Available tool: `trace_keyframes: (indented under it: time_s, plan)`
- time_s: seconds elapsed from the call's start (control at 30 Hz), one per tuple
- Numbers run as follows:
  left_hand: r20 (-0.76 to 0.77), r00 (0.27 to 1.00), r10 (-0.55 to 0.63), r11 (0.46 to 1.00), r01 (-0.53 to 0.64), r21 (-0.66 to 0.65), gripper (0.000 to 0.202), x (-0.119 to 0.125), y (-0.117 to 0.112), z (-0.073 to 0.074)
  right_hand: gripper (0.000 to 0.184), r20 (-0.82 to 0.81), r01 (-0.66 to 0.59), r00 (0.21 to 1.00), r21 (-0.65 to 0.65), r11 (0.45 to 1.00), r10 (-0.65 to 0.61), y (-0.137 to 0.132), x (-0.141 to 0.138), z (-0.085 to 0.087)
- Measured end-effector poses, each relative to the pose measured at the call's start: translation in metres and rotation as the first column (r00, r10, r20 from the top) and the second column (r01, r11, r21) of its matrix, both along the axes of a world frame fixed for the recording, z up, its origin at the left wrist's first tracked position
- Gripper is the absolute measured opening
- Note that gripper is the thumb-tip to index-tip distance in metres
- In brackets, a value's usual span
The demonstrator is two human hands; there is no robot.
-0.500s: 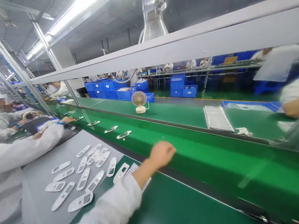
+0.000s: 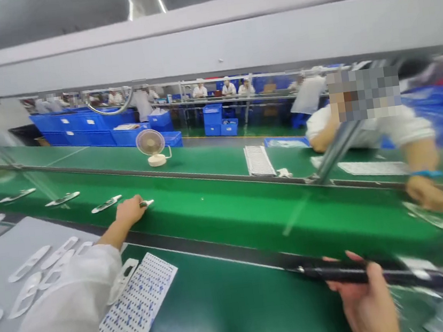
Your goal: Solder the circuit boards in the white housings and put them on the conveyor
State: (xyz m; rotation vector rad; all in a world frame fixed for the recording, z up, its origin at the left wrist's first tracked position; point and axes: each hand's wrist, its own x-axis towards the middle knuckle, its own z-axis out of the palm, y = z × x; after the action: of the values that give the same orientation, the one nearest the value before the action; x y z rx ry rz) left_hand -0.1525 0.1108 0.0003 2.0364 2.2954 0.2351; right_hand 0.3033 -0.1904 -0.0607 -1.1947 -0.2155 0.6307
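My left hand reaches out in a white sleeve onto the green conveyor belt. Its fingers are closed over a slim silver-and-black part that pokes out to the right of them. My right hand is at the bottom right, with thumb and fingers wrapped round a long dark slim piece that lies along the belt's near edge. Similar slim parts lie in a row on the belt to the left of my left hand.
White plastic shells lie on a grey mat at the left, beside a sheet of small blue-printed labels. A desk fan stands beyond the belt. A person's hand reaches onto the belt from across. A slanted metal pole and blue crates are beyond.
The view has swung right and down. My left hand has moved out onto the belt and closed over a slim part. My right hand with the dark piece has come into view.
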Motion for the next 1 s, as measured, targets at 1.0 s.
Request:
trace_keyframes:
  time_s: [1.0]
  plan:
    - [0.37, 0.49, -0.789, 0.593, 0.765, 0.251, 0.023, 0.26, -0.254, -0.077, 0.021, 0.498, -0.255, 0.848, 0.084, 0.963, 0.181, 0.009, -0.047, 0.068]
